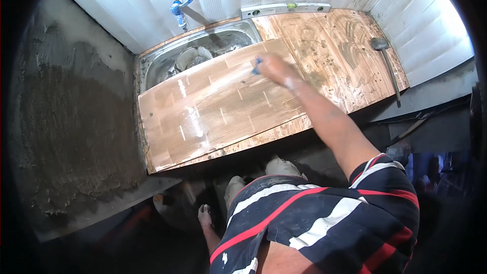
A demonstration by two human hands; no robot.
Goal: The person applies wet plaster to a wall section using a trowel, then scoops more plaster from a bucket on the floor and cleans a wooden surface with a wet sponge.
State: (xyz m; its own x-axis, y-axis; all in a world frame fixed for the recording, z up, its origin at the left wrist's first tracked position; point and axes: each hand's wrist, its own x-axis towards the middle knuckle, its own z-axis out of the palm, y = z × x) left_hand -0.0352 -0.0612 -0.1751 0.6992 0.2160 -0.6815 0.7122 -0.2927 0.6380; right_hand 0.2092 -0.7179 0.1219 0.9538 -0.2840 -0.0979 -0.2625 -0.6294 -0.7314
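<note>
Right hand point(271, 67) outstretched (arm extended), pressing blue sponge point(257, 66) on ridged tile point(213, 106).

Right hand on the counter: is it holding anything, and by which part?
The right hand grips a small blue thing against the tile; which part, cannot be told.

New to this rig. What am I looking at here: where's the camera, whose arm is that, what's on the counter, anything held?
There is one picture, from a wide fisheye camera worn on a person's head and looking down, so straight edges bend near the rim. No robot: the striped shirt and the arm are the wearer's own. The right hand rests on a large ribbed tile that lies across a wooden counter and partly over a steel sink, and it seems to hold a small blue thing; I cannot tell what. The left hand is out of view. Also there: a spirit level against the wall, a mallet on the counter, and a blue tap.
</note>
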